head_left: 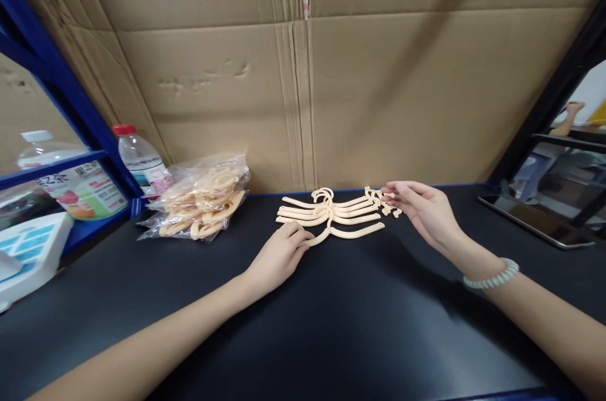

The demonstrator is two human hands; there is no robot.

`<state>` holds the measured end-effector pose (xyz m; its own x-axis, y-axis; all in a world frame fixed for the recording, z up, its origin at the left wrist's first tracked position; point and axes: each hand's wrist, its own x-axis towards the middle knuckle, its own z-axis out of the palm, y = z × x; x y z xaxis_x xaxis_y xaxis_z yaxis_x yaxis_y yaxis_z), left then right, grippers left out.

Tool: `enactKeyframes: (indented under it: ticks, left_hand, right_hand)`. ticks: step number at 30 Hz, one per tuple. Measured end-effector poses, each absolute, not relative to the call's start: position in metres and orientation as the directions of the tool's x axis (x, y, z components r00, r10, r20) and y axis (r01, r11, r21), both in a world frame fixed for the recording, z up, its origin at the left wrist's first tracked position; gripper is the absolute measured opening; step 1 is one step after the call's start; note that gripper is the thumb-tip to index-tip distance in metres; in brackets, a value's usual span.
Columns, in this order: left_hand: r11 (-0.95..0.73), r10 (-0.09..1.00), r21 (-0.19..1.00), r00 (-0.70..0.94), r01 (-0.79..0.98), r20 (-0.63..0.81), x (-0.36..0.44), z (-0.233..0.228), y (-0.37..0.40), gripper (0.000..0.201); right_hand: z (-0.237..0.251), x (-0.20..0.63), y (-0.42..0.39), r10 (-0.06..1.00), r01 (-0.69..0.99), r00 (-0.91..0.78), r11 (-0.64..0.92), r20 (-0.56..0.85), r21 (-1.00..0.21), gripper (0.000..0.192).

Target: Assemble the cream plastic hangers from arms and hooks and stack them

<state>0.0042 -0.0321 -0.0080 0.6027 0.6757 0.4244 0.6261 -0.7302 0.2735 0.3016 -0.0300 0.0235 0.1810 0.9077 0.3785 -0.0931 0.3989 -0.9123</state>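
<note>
A stack of hangers (pixel 331 215) is lying on the table (pixel 331 325), just before the cardboard wall (pixel 303 72). The left hand (pixel 279 256) is touching its left end, the right hand (pixel 423 208) its right end. A bag of hangers (pixel 199 196) is sitting to the left, a bottle (pixel 139 161) behind it. A tablet (pixel 534 221) is lying far right.

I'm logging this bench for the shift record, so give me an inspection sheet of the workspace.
Surface: black tabletop, matte.
Job's things: stack of cream hangers lying flat at the back edge.
Clutter: clear bag of hangers, water bottle, tablet.
Grippers: left hand touches the hangers' near-left end; right hand fingers their right end, beaded bracelet on the wrist.
Cables: nothing seen.
Surroundings: cardboard wall, blue shelf.
</note>
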Motion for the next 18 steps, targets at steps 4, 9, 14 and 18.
enactKeyframes:
  ticks: [4, 9, 14, 18]
  left_hand:
    - [-0.748, 0.653, 0.286, 0.589, 0.598, 0.475, 0.003, -0.008, -0.032, 0.022]
    - [-0.746, 0.654, 0.319, 0.555, 0.584, 0.514, 0.003, -0.008, -0.032, 0.026]
    - [-0.741, 0.651, 0.320, 0.515, 0.590, 0.559, 0.002, -0.008, -0.033, 0.024]
    - [-0.738, 0.656, 0.352, 0.487, 0.576, 0.577, 0.002, -0.007, -0.034, 0.023]
  right_hand:
    - [0.019, 0.297, -0.032, 0.914, -0.007, 0.152, 0.382, 0.377, -0.924, 0.028]
    - [0.015, 0.301, -0.029, 0.918, -0.054, 0.197, 0.360, 0.343, -0.931, 0.059]
    - [0.010, 0.307, -0.023, 0.976, -0.097, 0.028, 0.217, 0.216, -0.971, 0.045]
    - [0.011, 0.307, -0.024, 0.986, -0.048, -0.054, 0.156, 0.158, -0.987, 0.035]
